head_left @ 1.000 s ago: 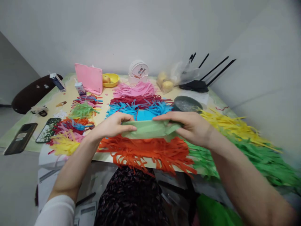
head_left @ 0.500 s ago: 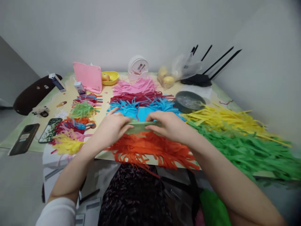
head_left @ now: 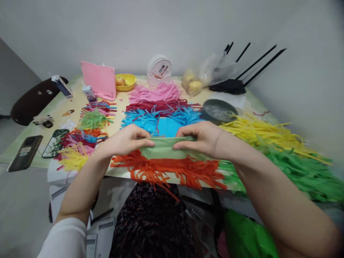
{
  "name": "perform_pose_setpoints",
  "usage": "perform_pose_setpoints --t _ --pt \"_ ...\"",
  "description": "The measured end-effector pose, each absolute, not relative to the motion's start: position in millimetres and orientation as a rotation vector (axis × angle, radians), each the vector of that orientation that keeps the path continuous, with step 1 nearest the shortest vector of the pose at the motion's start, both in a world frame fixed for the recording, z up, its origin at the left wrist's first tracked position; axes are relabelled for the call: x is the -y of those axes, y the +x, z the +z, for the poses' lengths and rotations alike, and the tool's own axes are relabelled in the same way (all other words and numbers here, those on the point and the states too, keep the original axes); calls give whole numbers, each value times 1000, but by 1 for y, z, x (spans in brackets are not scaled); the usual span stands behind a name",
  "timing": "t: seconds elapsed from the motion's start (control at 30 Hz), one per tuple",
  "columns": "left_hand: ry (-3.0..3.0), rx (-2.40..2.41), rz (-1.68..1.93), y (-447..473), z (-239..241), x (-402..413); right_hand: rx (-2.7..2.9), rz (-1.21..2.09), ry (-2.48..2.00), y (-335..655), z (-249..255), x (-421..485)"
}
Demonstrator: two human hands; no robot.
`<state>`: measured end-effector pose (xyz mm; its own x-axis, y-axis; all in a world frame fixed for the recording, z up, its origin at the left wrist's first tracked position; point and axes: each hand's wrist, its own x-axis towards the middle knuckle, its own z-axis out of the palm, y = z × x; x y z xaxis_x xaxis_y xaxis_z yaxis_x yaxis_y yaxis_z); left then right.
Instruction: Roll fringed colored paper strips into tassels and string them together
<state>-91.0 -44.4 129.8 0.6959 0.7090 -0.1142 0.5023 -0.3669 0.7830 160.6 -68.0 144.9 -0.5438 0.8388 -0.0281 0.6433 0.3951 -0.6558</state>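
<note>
Between my two hands is a strip of light green tissue paper, its upper edge folded over and its lower part hanging down. My left hand pinches it near the left end, thumb toward me. Farther right, my right hand pinches the same edge with thumb and fingers. Directly below and behind the paper lies orange fringed tissue paper. Beyond my hands is blue fringed tissue paper with an uncut blue middle.
Dark red fringe and pink fringe lie farther back. Yellow fringe and green fringe spread right, near a dark bowl. Small multicoloured tassels, two phones and a pink tablet case are left.
My hands have moved slightly apart, the right one to the right. The light green paper now hangs lower and shows more of its face. The camera view has shifted a little.
</note>
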Motion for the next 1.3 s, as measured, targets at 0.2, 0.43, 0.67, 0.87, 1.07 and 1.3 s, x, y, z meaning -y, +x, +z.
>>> perform_pose_setpoints --t 0.2,0.43,0.67,0.87,1.07,1.3 --pt "2040 -876 329 -87 118 46 2371 795 -1325 165 139 77" --pt "2069 -930 330 -82 105 50 2365 700 -1344 170 120 85" --pt "2086 -843 363 -82 108 50 2243 784 -1347 174 117 92" --pt "1892 -884 508 -81 93 63 2016 865 -1307 176 104 103" --pt "1455 -860 728 -80 68 76 1678 997 -1298 173 75 113" --pt "1205 -749 875 -79 59 81 1484 1063 -1034 173 48 116"
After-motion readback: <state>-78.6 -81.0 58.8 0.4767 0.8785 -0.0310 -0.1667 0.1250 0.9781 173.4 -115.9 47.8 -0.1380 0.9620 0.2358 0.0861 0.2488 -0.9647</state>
